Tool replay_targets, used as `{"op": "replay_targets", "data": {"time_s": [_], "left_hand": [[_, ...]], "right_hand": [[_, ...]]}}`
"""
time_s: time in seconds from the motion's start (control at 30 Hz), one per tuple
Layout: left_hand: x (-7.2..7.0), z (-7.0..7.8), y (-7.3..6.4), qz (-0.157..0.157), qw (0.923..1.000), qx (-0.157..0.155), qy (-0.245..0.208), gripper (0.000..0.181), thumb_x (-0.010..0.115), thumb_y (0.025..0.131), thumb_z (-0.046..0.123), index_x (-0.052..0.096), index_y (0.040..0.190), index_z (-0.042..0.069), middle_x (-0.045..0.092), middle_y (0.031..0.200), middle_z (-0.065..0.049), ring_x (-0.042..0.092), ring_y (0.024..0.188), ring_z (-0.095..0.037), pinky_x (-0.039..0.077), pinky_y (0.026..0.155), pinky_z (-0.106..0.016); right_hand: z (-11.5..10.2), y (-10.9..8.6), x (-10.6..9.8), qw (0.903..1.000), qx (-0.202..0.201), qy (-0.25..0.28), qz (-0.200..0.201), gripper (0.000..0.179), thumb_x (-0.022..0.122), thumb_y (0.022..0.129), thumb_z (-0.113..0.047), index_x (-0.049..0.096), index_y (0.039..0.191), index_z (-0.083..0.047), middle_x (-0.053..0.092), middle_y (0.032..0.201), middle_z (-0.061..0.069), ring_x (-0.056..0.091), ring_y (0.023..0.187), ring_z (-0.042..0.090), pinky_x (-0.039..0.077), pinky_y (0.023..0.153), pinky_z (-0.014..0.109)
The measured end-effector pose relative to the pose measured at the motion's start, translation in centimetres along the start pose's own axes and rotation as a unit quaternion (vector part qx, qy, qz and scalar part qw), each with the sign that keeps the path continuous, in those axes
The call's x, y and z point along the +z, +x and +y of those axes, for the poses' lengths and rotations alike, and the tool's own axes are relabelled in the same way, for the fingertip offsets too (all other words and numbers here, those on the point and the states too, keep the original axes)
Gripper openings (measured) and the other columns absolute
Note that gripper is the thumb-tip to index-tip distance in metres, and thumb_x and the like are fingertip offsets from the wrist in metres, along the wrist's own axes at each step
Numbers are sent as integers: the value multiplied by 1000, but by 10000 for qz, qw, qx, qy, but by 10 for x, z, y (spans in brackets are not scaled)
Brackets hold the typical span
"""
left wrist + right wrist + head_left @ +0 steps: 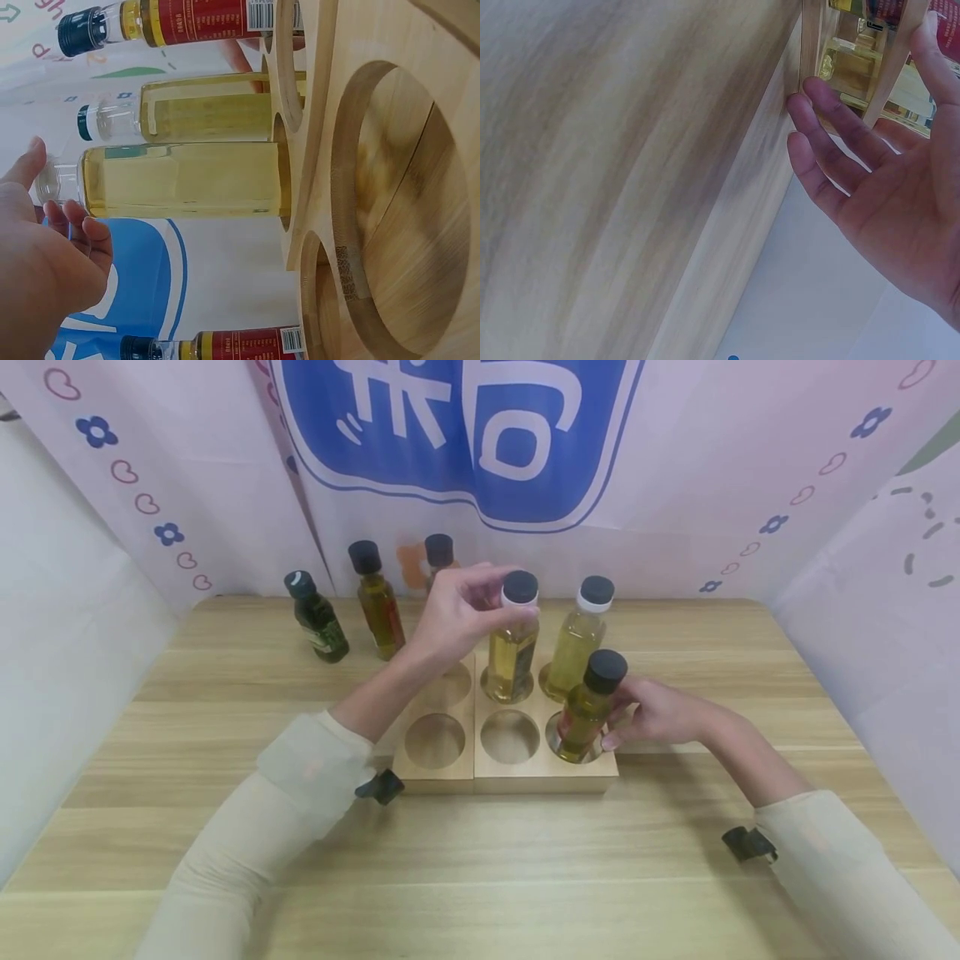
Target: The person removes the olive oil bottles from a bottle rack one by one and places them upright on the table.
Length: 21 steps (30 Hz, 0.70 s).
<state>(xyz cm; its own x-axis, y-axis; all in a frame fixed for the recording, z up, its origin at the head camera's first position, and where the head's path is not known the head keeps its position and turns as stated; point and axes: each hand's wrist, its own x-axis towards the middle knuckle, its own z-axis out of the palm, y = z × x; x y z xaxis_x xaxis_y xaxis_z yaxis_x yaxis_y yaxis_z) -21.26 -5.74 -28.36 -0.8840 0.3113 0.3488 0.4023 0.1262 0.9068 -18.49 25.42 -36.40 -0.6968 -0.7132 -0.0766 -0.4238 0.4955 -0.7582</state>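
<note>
Yellow-filled bottles stand in a rack — left hand pinching one, right hand loosely extended

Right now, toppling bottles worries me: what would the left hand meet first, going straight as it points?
First, the rear-middle bottle, between thumb and fingers of the left hand; beyond, probably the rear-right bottle, though depth is unclear.

on the table sits a rack. its back row holds a middle bottle and a right bottle; its front row, a front bottle at right. two other bottles stand back left of the rack.
</note>
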Motion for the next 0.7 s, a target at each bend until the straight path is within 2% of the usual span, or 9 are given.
{"op": "replay_targets", "data": {"time_s": [0.27, 0.7], "left_hand": [[0, 5, 1, 64, 9999, -40, -117, 50, 90, 81, 9, 73, 127, 3, 56, 78, -5, 50, 78, -16, 49, 75, -27], [1, 11, 4, 324, 9982, -292, -413, 51, 89, 82, 8, 71, 130, 3, 56, 76, -4, 48, 73, -13, 44, 66, -23]], "right_hand": [[-1, 0, 0, 10000, 10, -19, -4, 67, 89, 81, -13, 53, 134, 6, 72, 119, 17, 70, 104, 27, 58, 93, 51], [0, 0, 0, 10000, 11, -72, 27, 66, 89, 81, -13, 53, 133, 5, 73, 117, 15, 69, 102, 26, 58, 92, 52]]}}
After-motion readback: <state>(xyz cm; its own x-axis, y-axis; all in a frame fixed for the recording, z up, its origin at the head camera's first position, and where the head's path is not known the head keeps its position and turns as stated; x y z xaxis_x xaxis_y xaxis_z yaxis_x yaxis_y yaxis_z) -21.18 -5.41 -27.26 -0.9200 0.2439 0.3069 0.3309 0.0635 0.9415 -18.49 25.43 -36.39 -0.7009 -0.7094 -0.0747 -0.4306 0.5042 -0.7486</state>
